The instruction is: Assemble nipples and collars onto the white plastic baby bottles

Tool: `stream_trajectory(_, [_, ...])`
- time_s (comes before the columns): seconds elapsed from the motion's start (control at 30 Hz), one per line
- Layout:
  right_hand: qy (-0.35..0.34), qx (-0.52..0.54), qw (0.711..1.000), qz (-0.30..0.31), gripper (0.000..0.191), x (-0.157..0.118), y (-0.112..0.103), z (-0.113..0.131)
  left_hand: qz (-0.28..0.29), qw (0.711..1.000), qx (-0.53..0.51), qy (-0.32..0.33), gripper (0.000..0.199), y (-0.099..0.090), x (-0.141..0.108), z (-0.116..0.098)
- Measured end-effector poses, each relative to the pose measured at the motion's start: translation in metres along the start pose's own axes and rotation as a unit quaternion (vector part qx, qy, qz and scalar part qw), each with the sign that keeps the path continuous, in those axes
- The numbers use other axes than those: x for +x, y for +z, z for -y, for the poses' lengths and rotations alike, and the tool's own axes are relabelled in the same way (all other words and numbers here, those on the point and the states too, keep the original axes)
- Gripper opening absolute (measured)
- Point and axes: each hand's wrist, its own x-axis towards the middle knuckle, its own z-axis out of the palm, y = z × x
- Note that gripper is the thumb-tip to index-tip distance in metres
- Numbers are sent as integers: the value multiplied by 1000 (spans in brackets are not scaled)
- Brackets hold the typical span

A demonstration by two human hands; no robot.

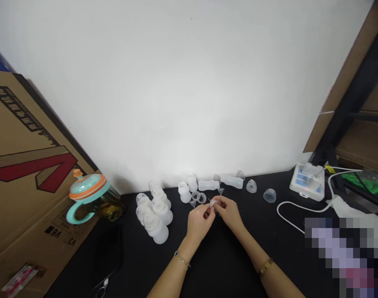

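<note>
Over the black table, my left hand point(199, 222) and my right hand point(229, 212) meet with fingers pinched on a small whitish bottle collar ring point(213, 203). The fingers cover part of it. Just beyond lie loose collar rings point(201, 198) and clear silicone teats point(220, 191). White baby bottles without tops point(184, 193) stand behind them, while other bottles point(209, 185) lie on their sides by the wall. Clear dome caps point(269, 195) rest to the right. Left of my hands stands a cluster of several capped bottles point(161, 232).
A teal-lidded jug point(89, 194) and a large cardboard box point(30, 165) stand at the left. Nearer lie a dark phone-like slab point(107, 256) and scissors-like handles point(101, 289). At the right, a power strip point(307, 182) trails a white cable point(296, 203). The wall point(189, 91) bounds the table's back.
</note>
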Motion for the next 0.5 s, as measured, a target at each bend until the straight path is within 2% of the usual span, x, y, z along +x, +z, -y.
stream_trajectory(0.17, [-7, 4, 1000, 4, 22, 0, -1, -2, 3, 999, 42, 16, 26, 1, -1, 1])
stream_trajectory(0.5, [-12, 30, 999, 11, 23, 2, 3, -7, -19, 999, 31, 30, 19, 1, -2, 4])
